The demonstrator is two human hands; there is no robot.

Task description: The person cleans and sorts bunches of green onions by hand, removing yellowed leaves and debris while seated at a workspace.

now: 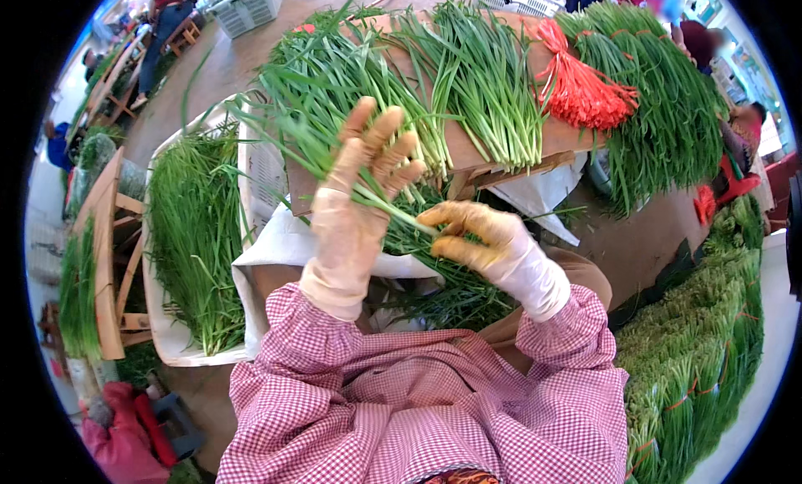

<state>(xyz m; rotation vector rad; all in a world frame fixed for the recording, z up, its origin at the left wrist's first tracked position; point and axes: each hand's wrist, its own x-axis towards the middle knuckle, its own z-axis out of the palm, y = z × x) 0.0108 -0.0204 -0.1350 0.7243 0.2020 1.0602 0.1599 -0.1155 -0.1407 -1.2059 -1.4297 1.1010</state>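
Both my hands wear pale gloves with yellow-stained fingers. A few green garlic chives (383,201) pass through my left hand (359,179), their leaves trailing off to the upper left, somewhat blurred. The fingers of that hand are partly extended, with the stalks lying across the palm. My right hand (484,237) is closed in a pinch at the stalks' pale lower ends. Just beyond, sorted garlic chives (480,91) lie in flat piles on a wooden board (581,135). More loose greens (459,296) lie below my hands, over my lap.
A bundle of red ties (585,87) rests on the board beside heaped chives (660,108). On the left stands a white crate (159,308) full of chives (196,233). Tied bunches (702,350) are stacked at the right. Other people work around the edges.
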